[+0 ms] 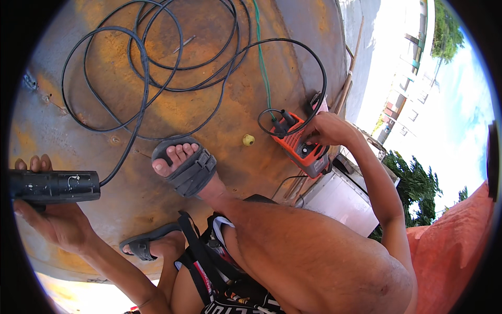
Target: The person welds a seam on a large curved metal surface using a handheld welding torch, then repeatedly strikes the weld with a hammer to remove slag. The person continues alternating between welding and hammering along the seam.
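Fingers (35,164) of the person's left hand (60,225) are clamped around a black cylindrical tool (65,186) at the far left, thumb below and fingertips above; its left end runs out of view. The right hand (330,129) reaches to an orange-and-grey machine (292,143), right of centre, its fingers bent at the machine's panel, near a small round knob (305,150); whether they close on the knob cannot be told. Black cable (142,99) leaves the tool's right end and lies in wide loops across rust-stained metal (219,123), one loop arching over the machine. A green cord (263,65) runs from the top edge down to the machine. Between the machine and a sandalled foot (185,166) lies a small yellow-green ball (248,139). Red cloth (444,238) fills the lower right.
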`<state>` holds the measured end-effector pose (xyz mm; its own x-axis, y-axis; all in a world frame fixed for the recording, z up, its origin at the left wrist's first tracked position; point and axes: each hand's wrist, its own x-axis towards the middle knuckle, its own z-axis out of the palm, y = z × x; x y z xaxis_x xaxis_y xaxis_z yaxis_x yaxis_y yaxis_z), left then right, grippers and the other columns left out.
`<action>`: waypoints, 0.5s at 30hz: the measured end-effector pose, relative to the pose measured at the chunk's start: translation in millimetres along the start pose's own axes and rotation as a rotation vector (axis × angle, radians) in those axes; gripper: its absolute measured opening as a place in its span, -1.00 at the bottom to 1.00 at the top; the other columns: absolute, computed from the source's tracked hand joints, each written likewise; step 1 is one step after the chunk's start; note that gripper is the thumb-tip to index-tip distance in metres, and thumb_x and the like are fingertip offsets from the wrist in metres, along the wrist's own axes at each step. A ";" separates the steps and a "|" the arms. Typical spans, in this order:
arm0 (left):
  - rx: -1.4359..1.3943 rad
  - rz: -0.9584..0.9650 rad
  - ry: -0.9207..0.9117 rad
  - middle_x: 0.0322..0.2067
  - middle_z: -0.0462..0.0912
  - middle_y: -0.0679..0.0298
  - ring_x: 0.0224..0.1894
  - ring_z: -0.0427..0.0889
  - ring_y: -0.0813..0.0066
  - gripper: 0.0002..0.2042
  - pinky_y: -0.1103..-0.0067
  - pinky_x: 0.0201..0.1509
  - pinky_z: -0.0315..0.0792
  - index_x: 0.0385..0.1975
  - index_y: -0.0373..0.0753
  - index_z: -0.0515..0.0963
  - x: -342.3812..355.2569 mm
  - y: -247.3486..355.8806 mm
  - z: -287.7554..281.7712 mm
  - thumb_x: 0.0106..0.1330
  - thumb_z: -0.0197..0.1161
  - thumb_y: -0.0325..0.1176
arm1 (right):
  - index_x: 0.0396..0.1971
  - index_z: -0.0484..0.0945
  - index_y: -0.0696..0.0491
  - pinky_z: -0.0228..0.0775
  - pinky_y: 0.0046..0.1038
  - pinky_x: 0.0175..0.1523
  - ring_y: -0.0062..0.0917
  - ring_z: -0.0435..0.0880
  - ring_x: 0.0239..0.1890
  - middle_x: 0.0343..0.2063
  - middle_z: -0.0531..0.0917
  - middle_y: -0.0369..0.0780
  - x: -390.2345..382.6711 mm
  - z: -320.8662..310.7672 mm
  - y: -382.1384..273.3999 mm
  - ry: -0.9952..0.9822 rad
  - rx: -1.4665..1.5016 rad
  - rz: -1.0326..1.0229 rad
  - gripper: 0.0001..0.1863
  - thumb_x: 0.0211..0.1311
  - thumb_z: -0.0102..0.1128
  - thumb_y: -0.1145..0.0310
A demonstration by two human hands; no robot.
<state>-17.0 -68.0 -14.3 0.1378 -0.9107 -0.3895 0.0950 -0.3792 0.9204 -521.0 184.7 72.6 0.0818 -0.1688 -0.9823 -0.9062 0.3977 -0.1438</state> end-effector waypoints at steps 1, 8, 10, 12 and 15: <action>-0.004 -0.004 0.007 0.13 0.57 0.14 0.24 0.56 0.22 -0.34 0.27 0.61 0.30 0.37 -0.19 0.40 0.2 -0.3 0.2 0.65 -0.06 0.30 | -0.11 0.89 -0.10 0.62 -0.17 -0.03 -0.16 0.80 -0.18 -0.29 0.84 -0.13 0.4 4.1 -3.4 -0.026 -0.046 0.001 -0.71 0.13 0.52 0.41; -0.009 0.067 -0.006 0.14 0.58 0.13 0.23 0.60 0.21 -0.34 0.24 0.61 0.31 0.35 -0.22 0.42 3.4 -3.1 -3.7 0.65 -0.02 0.28 | -0.18 0.92 -0.22 0.65 -0.17 -0.06 -0.15 0.81 -0.20 -0.34 0.84 -0.14 4.0 26.3 -4.1 -0.038 -0.146 0.027 -0.70 0.04 0.52 0.38; -0.021 0.051 -0.011 0.14 0.58 0.12 0.24 0.60 0.21 -0.34 0.24 0.60 0.32 0.36 -0.23 0.42 4.3 -3.8 -7.9 0.65 -0.02 0.28 | -0.21 0.92 -0.22 0.65 -0.17 -0.08 -0.15 0.81 -0.20 -0.35 0.84 -0.14 5.7 26.6 -4.1 -0.043 -0.181 0.011 -0.72 0.02 0.52 0.37; -0.024 0.044 -0.001 0.13 0.59 0.10 0.25 0.60 0.21 -0.33 0.24 0.59 0.33 0.37 -0.25 0.42 3.7 -3.9 -9.4 0.65 -0.02 0.27 | -0.23 0.92 -0.21 0.65 -0.18 -0.09 -0.15 0.82 -0.21 -0.35 0.84 -0.14 7.6 27.4 -2.2 -0.048 -0.188 0.003 -0.73 0.01 0.52 0.36; -0.033 0.038 0.011 0.11 0.62 0.07 0.26 0.60 0.20 -0.32 0.26 0.58 0.35 0.37 -0.26 0.42 0.8 -4.8 -9.7 0.65 -0.03 0.27 | -0.23 0.92 -0.20 0.65 -0.18 -0.11 -0.17 0.82 -0.23 -0.36 0.84 -0.15 9.2 28.4 1.3 -0.056 -0.171 0.015 -0.74 0.02 0.52 0.36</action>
<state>-7.8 -65.3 -19.3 0.1532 -0.9224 -0.3546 0.1218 -0.3385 0.9331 -509.7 209.3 60.0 0.0866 -0.1114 -0.9900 -0.9644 0.2399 -0.1114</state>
